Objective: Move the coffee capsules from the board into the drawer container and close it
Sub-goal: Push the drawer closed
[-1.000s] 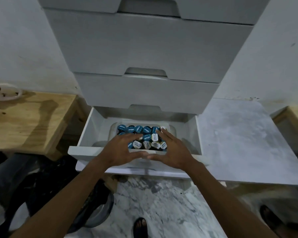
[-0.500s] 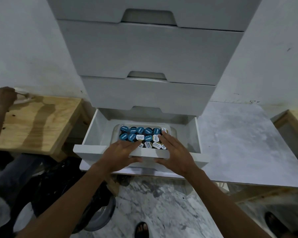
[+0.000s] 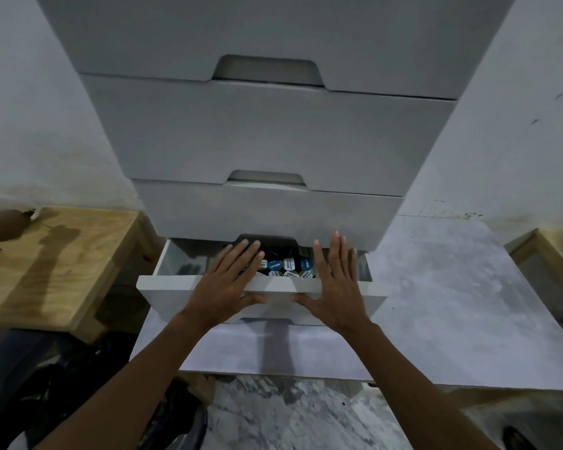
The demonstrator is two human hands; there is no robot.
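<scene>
The white drawer [image 3: 163, 287] at the bottom of the grey drawer unit [image 3: 260, 141] stands only partly open. Blue and white coffee capsules [image 3: 285, 267] show in the gap between my hands; most are hidden under the drawer above. My left hand [image 3: 223, 284] lies flat over the drawer's front edge, fingers straight and thumb against the front panel. In the same pose, my right hand [image 3: 333, 280] presses on the front edge to the right of the capsules.
A wooden board [image 3: 52, 264] sits to the left, with another person's hand [image 3: 0, 222] at its far corner. The drawer unit stands on a grey marbled surface [image 3: 452, 303]. A second wooden piece [image 3: 556, 254] is at the right edge. Dark bags [image 3: 62, 378] lie on the floor at lower left.
The drawer has slid inward and now hides most of the capsules. Both hands left the capsules, straightened, and now push on the drawer's front edge.
</scene>
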